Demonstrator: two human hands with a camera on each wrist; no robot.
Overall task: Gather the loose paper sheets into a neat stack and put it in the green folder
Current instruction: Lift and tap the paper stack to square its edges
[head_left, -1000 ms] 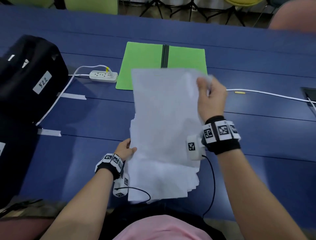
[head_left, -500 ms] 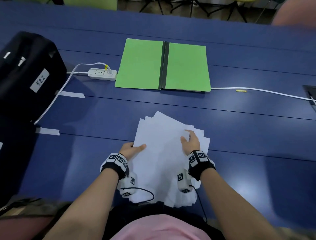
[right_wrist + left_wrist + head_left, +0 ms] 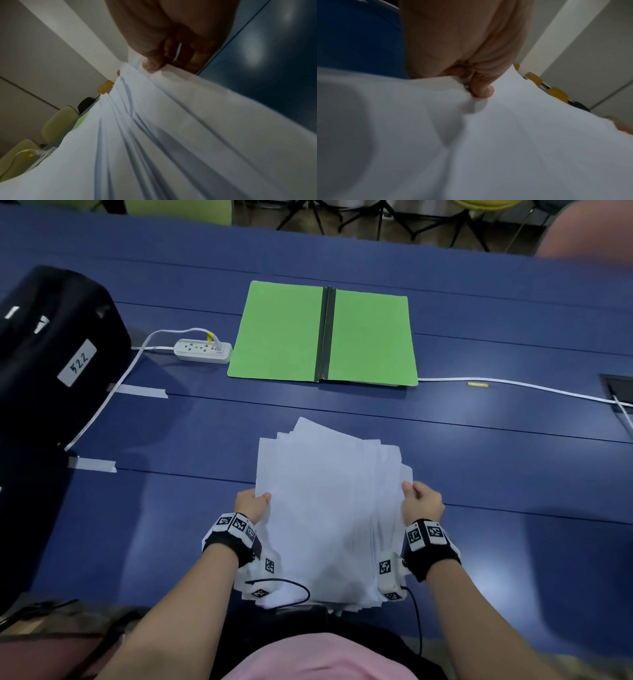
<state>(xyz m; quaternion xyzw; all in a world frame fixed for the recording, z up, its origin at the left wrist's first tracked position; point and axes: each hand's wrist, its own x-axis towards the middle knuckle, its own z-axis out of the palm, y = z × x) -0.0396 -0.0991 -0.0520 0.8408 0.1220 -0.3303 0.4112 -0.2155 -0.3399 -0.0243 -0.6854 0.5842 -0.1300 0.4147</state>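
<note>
**A:** The paper sheets [image 3: 329,508] are seen on the near side of the desk [image 3: 513,474], right in front of the person, with the long axis running straight away from the body. A neat stack it is not yet: corners are fanned out at the far end and edges are stepped along the right side.

**B:** And how is the pile held?

**A:** It is gripped from both flanks. The left hand [image 3: 251,503] is pinched on the left long edge, thumb on top, as the left wrist view confirms. The right hand [image 3: 423,503] is clamped on the right long edge, where the layered edges are bunched under the thumb. Whether the far end is lifted off the desk cannot be settled from the blurred wrist views; it may be slightly raised.

**B:** The green folder?

**A:** The green folder [image 3: 281,333] is laid open flat, dead ahead and well apart from the pile, its dark spine [image 3: 327,333] aligned with the sheets' long axis. Its right leaf sits directly beyond the right hand, so that hand is judged slightly nearer. A straight push forward is likely all that will be asked for, once the edges are squared.

**B:** Anything alongside?

**A:** A power strip [image 3: 202,350] is just beside the folder's left edge.
</note>
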